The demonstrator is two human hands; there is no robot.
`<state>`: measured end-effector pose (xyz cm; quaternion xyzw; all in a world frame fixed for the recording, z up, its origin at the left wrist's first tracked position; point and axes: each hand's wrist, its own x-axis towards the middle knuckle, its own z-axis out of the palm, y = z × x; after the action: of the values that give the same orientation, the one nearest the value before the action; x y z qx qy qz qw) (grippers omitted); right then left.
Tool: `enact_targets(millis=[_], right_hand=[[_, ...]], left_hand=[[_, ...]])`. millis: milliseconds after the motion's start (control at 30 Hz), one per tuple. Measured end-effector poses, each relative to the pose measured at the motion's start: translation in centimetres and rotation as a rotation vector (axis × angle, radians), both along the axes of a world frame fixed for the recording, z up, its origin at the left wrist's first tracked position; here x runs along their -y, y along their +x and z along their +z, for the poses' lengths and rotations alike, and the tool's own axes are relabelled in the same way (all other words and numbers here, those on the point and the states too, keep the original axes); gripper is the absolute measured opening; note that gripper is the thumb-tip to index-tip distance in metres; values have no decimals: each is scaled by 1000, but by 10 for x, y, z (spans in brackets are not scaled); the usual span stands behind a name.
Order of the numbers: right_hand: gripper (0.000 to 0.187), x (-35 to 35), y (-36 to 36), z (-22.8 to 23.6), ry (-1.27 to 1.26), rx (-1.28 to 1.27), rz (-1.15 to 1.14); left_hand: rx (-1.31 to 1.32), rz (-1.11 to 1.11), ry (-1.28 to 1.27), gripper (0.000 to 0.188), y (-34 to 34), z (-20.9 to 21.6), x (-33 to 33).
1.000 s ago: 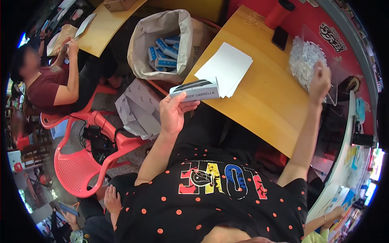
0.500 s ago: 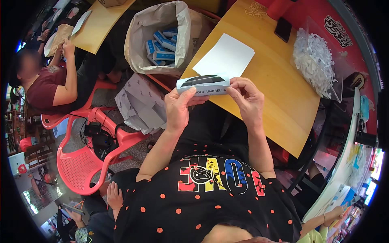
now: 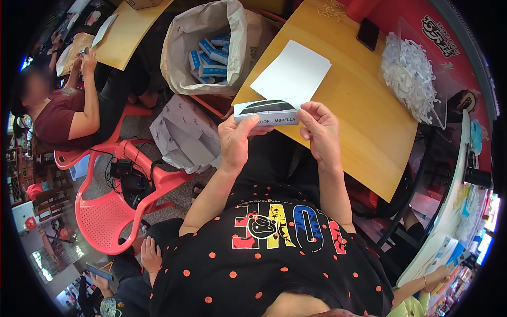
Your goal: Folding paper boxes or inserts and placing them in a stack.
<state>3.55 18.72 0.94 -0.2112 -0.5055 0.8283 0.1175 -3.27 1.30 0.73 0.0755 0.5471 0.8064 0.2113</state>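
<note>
Just above the near edge of the wooden table, I hold a slim light-blue and white carton (image 3: 272, 111) with a black umbrella pictured on its upper face. My left hand (image 3: 236, 140) wraps round its left end, thumb on the front and fingers behind. At the other end, the bent fingers of my right hand (image 3: 322, 132) close on the corner. A stack of white sheets (image 3: 291, 68) lies on the table right behind the carton. What is inside the carton is hidden.
Behind left, an open paper sack (image 3: 174, 53) holds several blue-and-white boxes. A clear bin of white strips (image 3: 412, 79) and a black phone (image 3: 368, 34) are at the right. A pink chair (image 3: 105, 216) carries cables; a person (image 3: 68, 113) works at another table.
The carton's rounded front has squared into flat faces with a crisp edge. My right fingers have shifted slightly at its right end, and both hands have moved a little to the right.
</note>
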Motion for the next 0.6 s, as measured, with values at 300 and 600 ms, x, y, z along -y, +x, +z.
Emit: enact_targets(millis=[300, 600], right_hand=[[20, 29, 7, 7, 27, -30, 61], [15, 24, 12, -2, -17, -71, 27]], left_hand=[[15, 47, -69, 23, 17, 2, -17], [141, -36, 119, 19, 14, -16, -6]])
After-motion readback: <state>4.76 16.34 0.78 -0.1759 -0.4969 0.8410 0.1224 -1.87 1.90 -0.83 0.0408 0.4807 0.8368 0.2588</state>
